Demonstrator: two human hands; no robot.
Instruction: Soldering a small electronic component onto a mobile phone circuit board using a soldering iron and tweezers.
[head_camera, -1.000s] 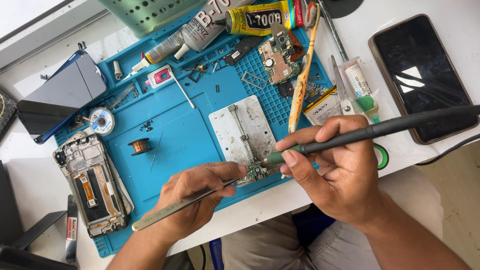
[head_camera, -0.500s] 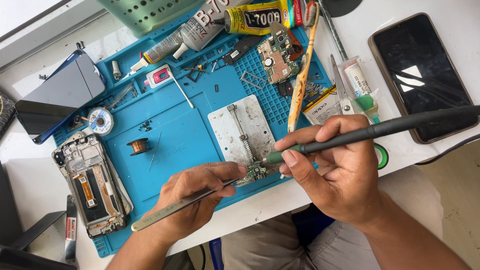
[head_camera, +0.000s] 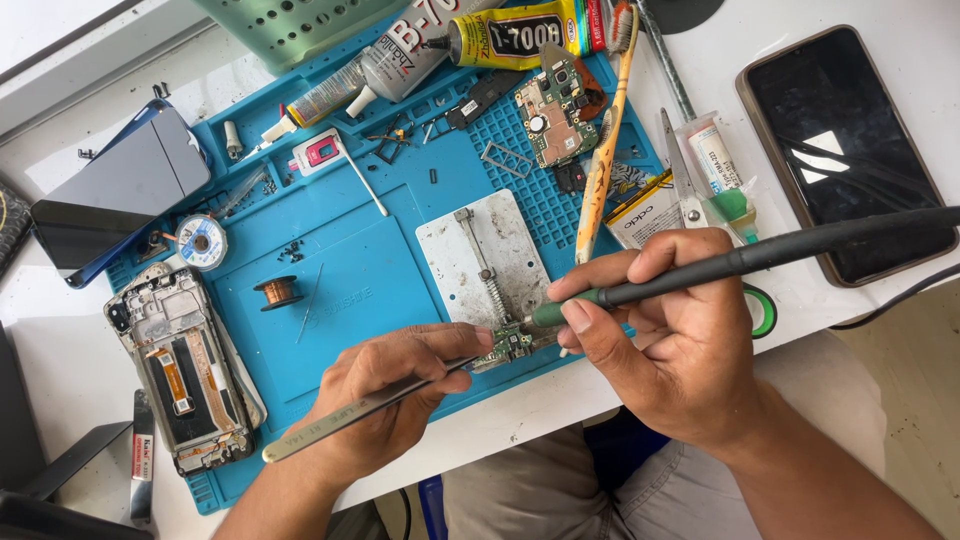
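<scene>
On the blue silicone repair mat (head_camera: 350, 260), at its near edge, lies a small green circuit board (head_camera: 510, 346). The left hand (head_camera: 385, 395) pinches long metal tweezers (head_camera: 350, 415) closed against the board. The right hand (head_camera: 675, 340) grips a dark pen-shaped soldering iron (head_camera: 760, 258), tip on the board, just below the mat's grey metal holder plate (head_camera: 485, 255).

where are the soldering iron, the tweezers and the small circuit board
soldering iron (head_camera: 760, 257), head view, on its dark handle
tweezers (head_camera: 350, 418), head view, on the metal shaft
small circuit board (head_camera: 508, 346), head view, on its green middle
</scene>
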